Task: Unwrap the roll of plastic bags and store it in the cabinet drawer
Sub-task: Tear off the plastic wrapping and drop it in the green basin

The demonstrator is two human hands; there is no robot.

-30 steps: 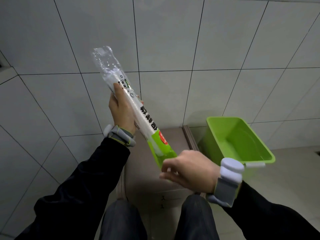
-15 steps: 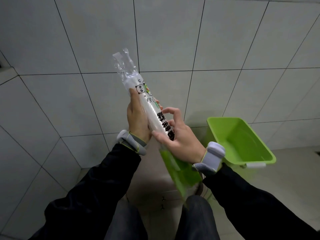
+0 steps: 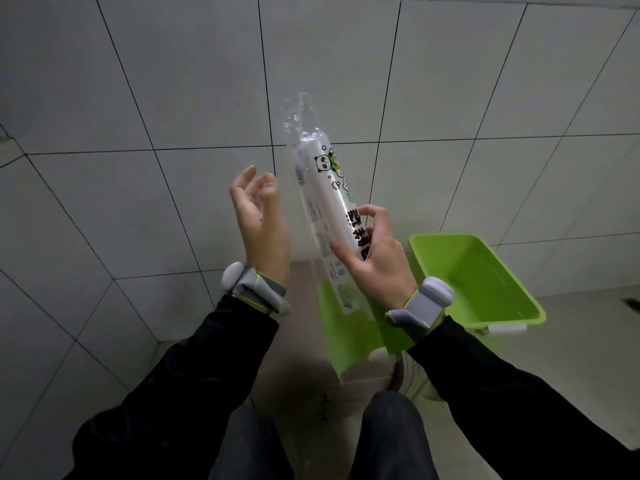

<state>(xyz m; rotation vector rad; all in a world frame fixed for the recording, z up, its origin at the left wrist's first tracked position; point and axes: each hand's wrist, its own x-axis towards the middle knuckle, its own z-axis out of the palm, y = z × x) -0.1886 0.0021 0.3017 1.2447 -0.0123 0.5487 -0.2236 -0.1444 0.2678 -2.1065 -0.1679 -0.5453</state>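
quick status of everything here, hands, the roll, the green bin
roll of plastic bags: still in its clear wrapper, held up tilted
wrapper: on the roll, top end loose and crumpled
right hand: grips the roll near its middle
left hand: off the roll, fingers loosely curled, holding nothing
green bin: open-topped, nothing visible inside, standing on the floor by the tiled wall

Roll: white cylindrical roll of plastic bags [image 3: 325, 199], still inside its clear printed wrapper with panda picture and green lower end.
Pose: nearly upright, top tilted left, held in mid-air.
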